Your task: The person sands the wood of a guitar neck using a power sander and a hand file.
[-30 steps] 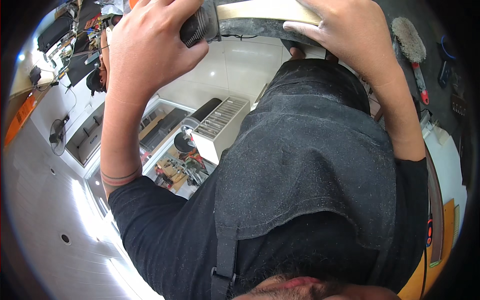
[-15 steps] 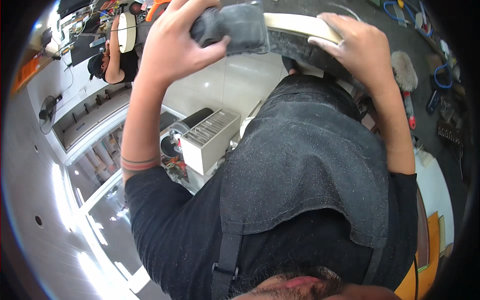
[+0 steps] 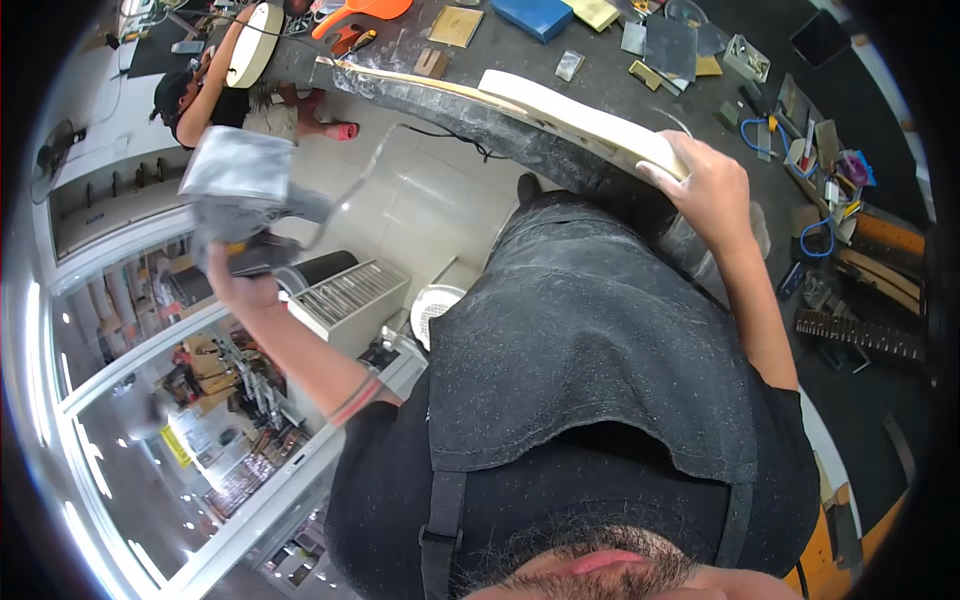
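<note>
Out to the left, my left hand point(image 3: 240, 285) is closed around a grey electric sander point(image 3: 238, 170). The sander is blurred, its pale square pad turned up, and a cord hangs from it. On the right, my right hand point(image 3: 715, 185) grips the near end of a cream guitar body point(image 3: 585, 118), thumb on the near side and fingers over the top. The guitar lies along the dusty edge of the dark workbench point(image 3: 540, 62), its thin neck point(image 3: 410, 78) reaching left. The sander is well apart from the guitar.
On the bench are an orange scoop-like tool point(image 3: 375, 8), a blue block point(image 3: 532, 15), a small wooden block point(image 3: 432, 64) and several sanding sheets. Another person point(image 3: 205, 100) at the far left handles a cream guitar body. A slatted white box point(image 3: 350, 295) stands on the floor.
My left hand has swung the sander down and left, away from the guitar, and its pad now faces up. My right hand keeps its hold. More of the bench shows.
</note>
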Demonstrator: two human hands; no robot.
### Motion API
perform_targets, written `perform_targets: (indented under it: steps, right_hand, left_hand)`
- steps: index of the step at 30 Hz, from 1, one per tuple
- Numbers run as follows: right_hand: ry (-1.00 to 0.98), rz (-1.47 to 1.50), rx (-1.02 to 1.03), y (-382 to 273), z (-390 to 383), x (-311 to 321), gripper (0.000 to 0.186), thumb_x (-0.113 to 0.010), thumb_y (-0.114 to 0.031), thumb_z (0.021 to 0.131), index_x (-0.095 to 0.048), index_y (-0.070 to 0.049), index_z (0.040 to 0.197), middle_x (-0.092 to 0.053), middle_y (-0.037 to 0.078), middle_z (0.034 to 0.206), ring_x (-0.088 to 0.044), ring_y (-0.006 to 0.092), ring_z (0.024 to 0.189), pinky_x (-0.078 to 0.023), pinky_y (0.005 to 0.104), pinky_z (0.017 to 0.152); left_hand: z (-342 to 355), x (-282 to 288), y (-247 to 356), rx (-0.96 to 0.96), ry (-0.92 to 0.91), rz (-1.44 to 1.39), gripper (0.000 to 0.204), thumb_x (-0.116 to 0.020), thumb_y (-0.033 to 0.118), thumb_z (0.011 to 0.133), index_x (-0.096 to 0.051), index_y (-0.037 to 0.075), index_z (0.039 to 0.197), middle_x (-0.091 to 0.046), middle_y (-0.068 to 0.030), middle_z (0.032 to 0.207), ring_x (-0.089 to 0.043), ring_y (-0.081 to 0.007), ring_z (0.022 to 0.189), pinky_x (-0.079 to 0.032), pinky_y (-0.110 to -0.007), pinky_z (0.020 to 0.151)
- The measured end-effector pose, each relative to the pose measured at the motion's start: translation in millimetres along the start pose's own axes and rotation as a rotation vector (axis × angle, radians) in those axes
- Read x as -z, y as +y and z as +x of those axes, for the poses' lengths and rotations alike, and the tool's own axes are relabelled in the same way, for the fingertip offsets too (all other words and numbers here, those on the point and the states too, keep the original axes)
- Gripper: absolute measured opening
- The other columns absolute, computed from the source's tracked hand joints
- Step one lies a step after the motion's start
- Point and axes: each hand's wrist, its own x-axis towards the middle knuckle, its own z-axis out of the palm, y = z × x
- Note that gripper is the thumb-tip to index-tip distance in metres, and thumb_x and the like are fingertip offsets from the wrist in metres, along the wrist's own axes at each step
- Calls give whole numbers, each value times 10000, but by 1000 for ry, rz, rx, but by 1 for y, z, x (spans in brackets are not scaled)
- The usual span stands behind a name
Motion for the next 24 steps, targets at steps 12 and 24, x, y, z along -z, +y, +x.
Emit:
perform_targets:
  steps: [12, 24]
  right_hand:
    - [-97, -120, -21, -25, 17, -7, 391, -849, -354, 879, -743, -138, 1187, -793, 85, 1032, -767, 311, 962, -598, 432, 791]
    - [-21, -311, -135, -61, 24, -21, 450, -901, -308, 815, -740, -118, 1190, -782, 81, 1078, -712, 311, 1047, -446, 488, 1097]
  left_hand:
    - [-85, 46, -214, 587, 441, -471, 418, -663, 393, 933, -636, 70, 1197, -712, -136, 1049, -684, -300, 821, -566, -441, 684]
    - [167, -33, -112, -118, -87, 446, 541, -899, 104, 825, -649, -9, 1291, -665, -96, 1143, -655, -181, 986, -551, -331, 906]
